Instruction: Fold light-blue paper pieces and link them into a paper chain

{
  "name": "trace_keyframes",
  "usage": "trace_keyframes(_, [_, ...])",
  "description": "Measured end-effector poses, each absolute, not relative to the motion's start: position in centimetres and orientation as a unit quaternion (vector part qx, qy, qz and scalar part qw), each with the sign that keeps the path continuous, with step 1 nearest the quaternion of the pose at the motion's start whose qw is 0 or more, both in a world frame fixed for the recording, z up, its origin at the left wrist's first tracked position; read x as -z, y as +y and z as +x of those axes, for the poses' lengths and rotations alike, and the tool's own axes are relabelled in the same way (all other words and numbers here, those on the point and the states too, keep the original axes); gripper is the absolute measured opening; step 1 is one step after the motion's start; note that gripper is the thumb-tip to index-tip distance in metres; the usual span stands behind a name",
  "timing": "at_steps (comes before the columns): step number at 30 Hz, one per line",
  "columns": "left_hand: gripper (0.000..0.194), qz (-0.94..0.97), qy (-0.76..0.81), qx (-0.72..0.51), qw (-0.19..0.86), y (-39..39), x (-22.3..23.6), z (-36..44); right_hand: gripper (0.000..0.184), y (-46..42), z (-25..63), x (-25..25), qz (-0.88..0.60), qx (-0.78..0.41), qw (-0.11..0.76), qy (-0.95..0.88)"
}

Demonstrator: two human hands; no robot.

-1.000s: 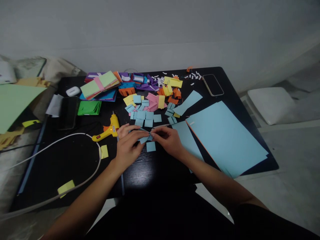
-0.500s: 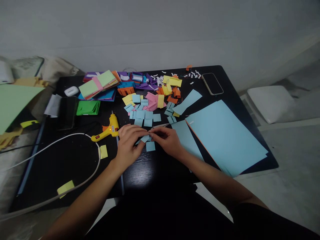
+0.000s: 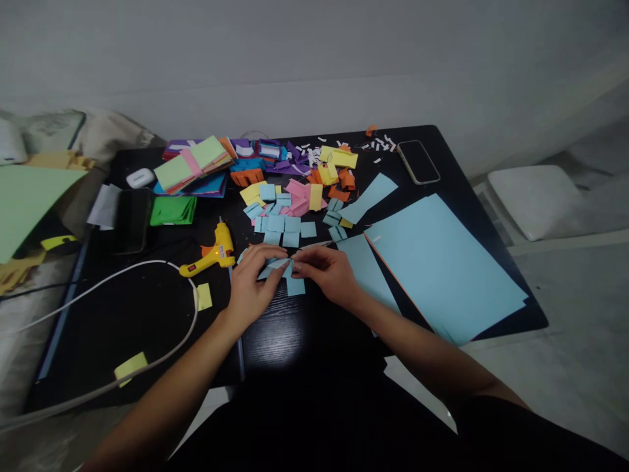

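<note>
Between my hands is a small piece of light blue paper (image 3: 279, 263), partly hidden by my fingers. My left hand (image 3: 251, 278) pinches it between thumb and fingers. From the other side, my right hand (image 3: 328, 270) closes thumb and forefinger on its right end. Under and just below my fingertips lies a blue paper square (image 3: 295, 286) flat on the black table (image 3: 275, 334). Beyond my hands, several more blue paper squares (image 3: 291, 225) are spread out. Part of a thin, pale pointed object (image 3: 315, 246) shows beside my right fingers; its kind is unclear.
A yellow glue gun (image 3: 211, 250) lies left of my left hand, near a white cable (image 3: 194, 314). Large blue sheets (image 3: 442, 269) cover the right side. Behind are pink paper pieces (image 3: 296, 196), a stack of coloured paper (image 3: 191, 164) and a phone (image 3: 418, 162).
My left fingers have shifted slightly, and more of the blue paper piece shows between my hands. My right hand stays almost in place. The view has moved very slightly.
</note>
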State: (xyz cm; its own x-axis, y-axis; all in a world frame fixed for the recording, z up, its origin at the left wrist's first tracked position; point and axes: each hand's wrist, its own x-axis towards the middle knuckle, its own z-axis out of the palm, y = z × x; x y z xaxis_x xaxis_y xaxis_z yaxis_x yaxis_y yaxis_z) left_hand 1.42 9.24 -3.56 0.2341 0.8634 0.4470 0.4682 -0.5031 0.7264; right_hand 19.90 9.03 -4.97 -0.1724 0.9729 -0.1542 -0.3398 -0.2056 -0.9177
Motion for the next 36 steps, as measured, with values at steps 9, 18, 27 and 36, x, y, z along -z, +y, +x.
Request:
trace_keyframes(9, [0.008, 0.74, 0.441, -0.45, 0.236, 9.36, 3.8, 1.65, 0.031, 9.19, 19.93, 4.86, -0.404, -0.67, 0.492, -0.382])
trace_keyframes(18, [0.01, 0.749, 0.429, -0.446, 0.236, 9.33, 3.66, 1.45, 0.032, 9.42, 20.05, 4.8, -0.393, -0.702, 0.481, -0.349])
trace_keyframes(27, [0.008, 0.744, 0.429, -0.449, 0.247, 9.54, 3.86, 1.57, 0.027, 9.48, 19.94, 5.19, -0.392, -0.709, 0.472, -0.347])
trace_keyframes(36, [0.004, 0.726, 0.457, -0.443, 0.261, 9.28, 3.86, 1.74, 0.027, 9.41, 20.04, 4.71, -0.394, -0.709, 0.467, -0.353])
